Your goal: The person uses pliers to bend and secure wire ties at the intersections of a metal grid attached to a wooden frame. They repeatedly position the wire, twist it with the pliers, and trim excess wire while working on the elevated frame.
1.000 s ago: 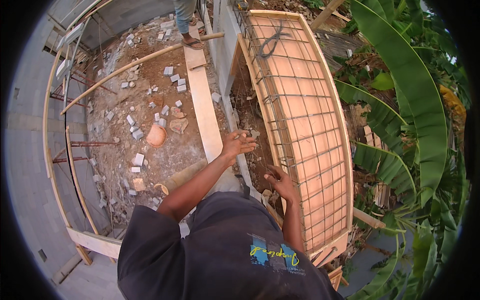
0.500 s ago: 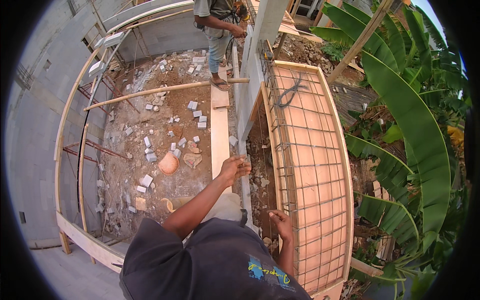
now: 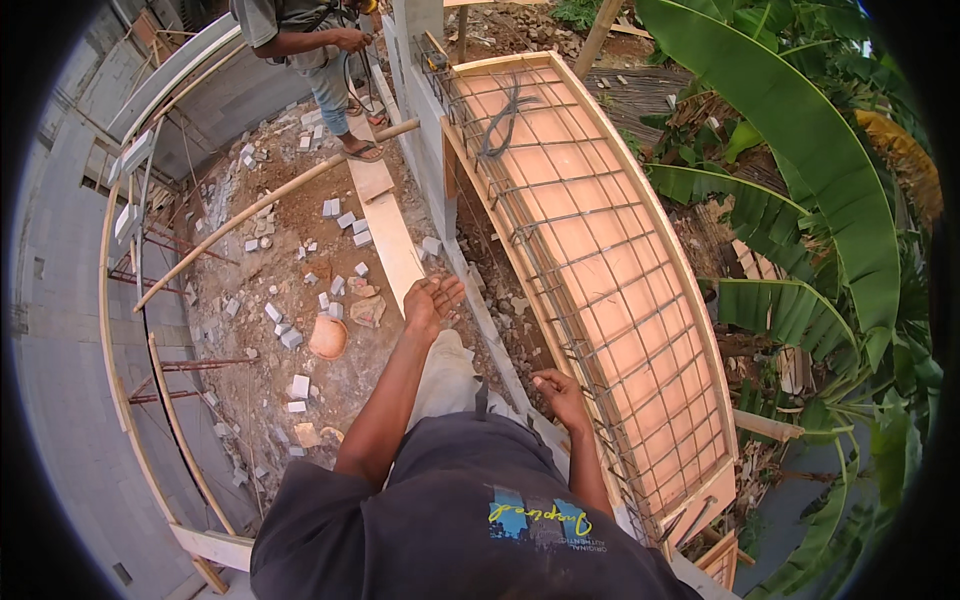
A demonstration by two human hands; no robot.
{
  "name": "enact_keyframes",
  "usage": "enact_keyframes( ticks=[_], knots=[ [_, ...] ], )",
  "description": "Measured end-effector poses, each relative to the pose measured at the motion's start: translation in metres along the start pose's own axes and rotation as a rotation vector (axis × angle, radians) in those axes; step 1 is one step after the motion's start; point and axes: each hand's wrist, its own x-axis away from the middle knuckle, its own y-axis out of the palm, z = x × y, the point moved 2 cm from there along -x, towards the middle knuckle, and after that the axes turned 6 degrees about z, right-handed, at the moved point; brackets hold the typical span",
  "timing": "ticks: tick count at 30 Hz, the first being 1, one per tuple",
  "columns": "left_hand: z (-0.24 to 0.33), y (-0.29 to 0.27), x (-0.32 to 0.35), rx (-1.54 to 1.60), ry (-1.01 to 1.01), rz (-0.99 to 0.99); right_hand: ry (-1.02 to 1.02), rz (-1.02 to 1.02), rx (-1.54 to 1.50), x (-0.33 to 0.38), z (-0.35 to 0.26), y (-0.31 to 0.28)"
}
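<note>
My left hand [image 3: 434, 302] hangs above the end of a pale plank [image 3: 393, 240], palm partly turned up and fingers stretched apart. Nothing shows in it. Lower and to the right, my right hand [image 3: 562, 397] is beside the long steel bar cage [image 3: 545, 285], with its fingers loosely bent and no object visible between them. The cage runs along the inner edge of a curved plywood form [image 3: 610, 235], which is covered by a grid of steel bars. A bundle of dark tie wire [image 3: 508, 120] lies on the grid's far end.
A co-worker [image 3: 320, 60] stands on the far end of the plank, beside a concrete column [image 3: 418, 90]. A bamboo pole [image 3: 250, 225] crosses at the left. Below are scattered grey blocks [image 3: 291, 338] and an orange basin [image 3: 328, 337]. Banana leaves [image 3: 800, 150] crowd the right.
The view has swung to the right, so the form and the co-worker appear farther left and tilted. My left hand has turned its palm up and its fingers have spread.
</note>
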Motion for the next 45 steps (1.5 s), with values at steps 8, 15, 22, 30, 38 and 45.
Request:
enact_keyframes(
  ticks=[8,15,22,30,38,45],
  knots=[
    [0.03,0.029,-0.084,-0.603,-0.074,-0.219,0.292,0.179,-0.14,-0.046,0.01,0.028],
    [0.052,0.03,-0.248,-1.169,0.027,-0.21,0.587,0.512,-0.259,-0.037,0.039,0.069],
    [0.03,0.138,-0.359,-1.695,0.496,-0.131,0.84,0.72,-0.41,0.04,0.068,0.143],
    [-0.016,0.242,-0.399,-1.967,0.92,-0.33,0.95,0.887,-0.573,0.067,0.03,0.206],
    [-0.041,0.245,-0.429,-2.248,0.943,-0.412,0.953,1.007,-0.623,0.07,0.029,0.262],
    [-0.049,0.244,-0.437,-2.112,0.798,-0.429,1.01,0.961,-0.721,0.067,0.021,0.256]
  ],
)
